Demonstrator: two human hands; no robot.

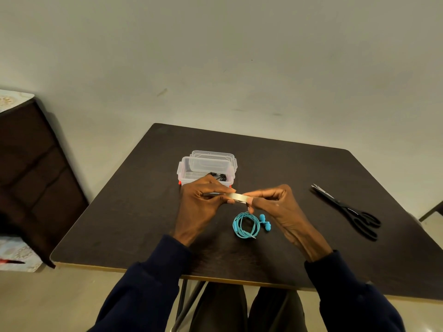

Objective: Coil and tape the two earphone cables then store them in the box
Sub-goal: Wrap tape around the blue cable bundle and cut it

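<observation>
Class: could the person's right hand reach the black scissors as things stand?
Probably yes: the scissors lie uncovered on the right hand's outer side, only bare table between. That hand now pinches the tape roll, so it must let go first.

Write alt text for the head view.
The left hand and right hand hold a tape roll over a dark table, above a coiled blue earphone cable. Behind, a clear box holds a black cable; scissors lie at right.

A dark table [275, 255] stands against a plain wall [215, 56], dark cabinet [31, 168] left.
</observation>
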